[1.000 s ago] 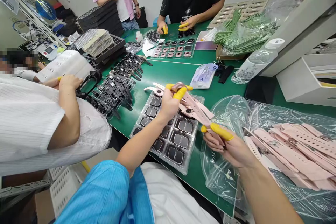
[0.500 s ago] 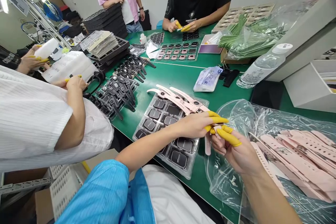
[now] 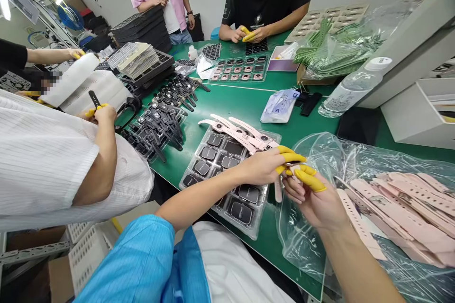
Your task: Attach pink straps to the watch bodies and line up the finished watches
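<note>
Yellow finger cots cover several fingertips of both hands. My left hand (image 3: 265, 166) pinches a smartwatch (image 3: 293, 164), mostly hidden behind the fingers. Close against it, my right hand (image 3: 316, 194) grips a pink watch strap (image 3: 293, 169) at the watch's edge. Another length of pink strap (image 3: 277, 191) hangs below the left fingers. Beneath my left forearm lies a clear plastic tray (image 3: 256, 227) of dark square watch faces. Several watches with pink straps (image 3: 245, 139) rest across its far end. To the right, loose pink straps (image 3: 405, 213) lie on a clear plastic bag (image 3: 302, 246).
Black-strapped watches (image 3: 163, 125) cover trays at left, beside a co-worker in a white shirt (image 3: 46, 161). Another person (image 3: 266, 9) works across the green table (image 3: 216, 99). A water bottle (image 3: 355, 87), a white packet (image 3: 279, 106) and bundled green straps (image 3: 330, 59) stand beyond my right hand.
My hands stay together on the watch and strap, with only a slight shift of the fingers. At left, the co-worker's hand now holds up a black strap.
</note>
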`<state>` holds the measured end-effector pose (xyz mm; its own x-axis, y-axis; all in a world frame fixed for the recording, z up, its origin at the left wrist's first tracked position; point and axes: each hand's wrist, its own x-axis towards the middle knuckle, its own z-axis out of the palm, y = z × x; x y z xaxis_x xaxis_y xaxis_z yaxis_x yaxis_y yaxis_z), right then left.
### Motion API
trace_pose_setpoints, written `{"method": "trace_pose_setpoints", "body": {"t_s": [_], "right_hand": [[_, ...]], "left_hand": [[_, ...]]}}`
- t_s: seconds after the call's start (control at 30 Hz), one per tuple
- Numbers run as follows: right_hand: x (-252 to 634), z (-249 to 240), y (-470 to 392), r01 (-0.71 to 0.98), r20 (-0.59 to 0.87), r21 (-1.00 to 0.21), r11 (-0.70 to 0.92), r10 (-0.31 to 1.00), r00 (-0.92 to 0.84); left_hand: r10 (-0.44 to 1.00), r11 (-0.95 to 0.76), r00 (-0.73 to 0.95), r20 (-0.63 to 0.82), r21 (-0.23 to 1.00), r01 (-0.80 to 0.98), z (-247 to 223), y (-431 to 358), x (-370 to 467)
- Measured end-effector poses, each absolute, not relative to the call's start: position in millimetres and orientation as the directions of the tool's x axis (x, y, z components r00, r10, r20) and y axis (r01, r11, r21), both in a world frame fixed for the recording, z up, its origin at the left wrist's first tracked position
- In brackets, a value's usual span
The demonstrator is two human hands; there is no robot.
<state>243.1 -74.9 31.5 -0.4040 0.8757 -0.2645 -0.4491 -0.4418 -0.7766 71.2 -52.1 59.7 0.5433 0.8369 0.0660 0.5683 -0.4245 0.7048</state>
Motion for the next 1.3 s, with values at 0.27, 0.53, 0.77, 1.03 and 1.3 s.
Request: {"method": "trace_pose_setpoints", "body": {"t_s": [0.27, 0.53, 0.77, 1.03, 1.3], "right_hand": [[243, 24, -69, -0.519, -0.195, -0.712, -0.473, 0.843, -0.501], [238, 30, -63, -0.548, -0.208, -0.708, -0.444, 0.874, -0.440], [242, 27, -59, -0.480, -0.225, -0.751, -0.454, 0.859, -0.460], [245, 32, -57, -0.470, -0.167, -0.793, -0.388, 0.880, -0.445], [269, 28, -42, -0.070, 0.086, -0.995, 0.066, 0.940, -0.330]], "left_hand": [[0.839, -0.462, 0.524, 0.150, 0.704, 0.539, 50, -51, 70], [0.807, -0.521, 0.559, 0.189, 0.674, 0.524, 64, -49, 65], [0.801, -0.567, 0.586, 0.126, 0.477, 0.672, 67, -47, 67], [0.791, -0.551, 0.583, 0.184, 0.629, 0.549, 67, -47, 61], [0.852, -0.518, 0.456, 0.258, 0.545, 0.660, 79, -41, 51]]}}
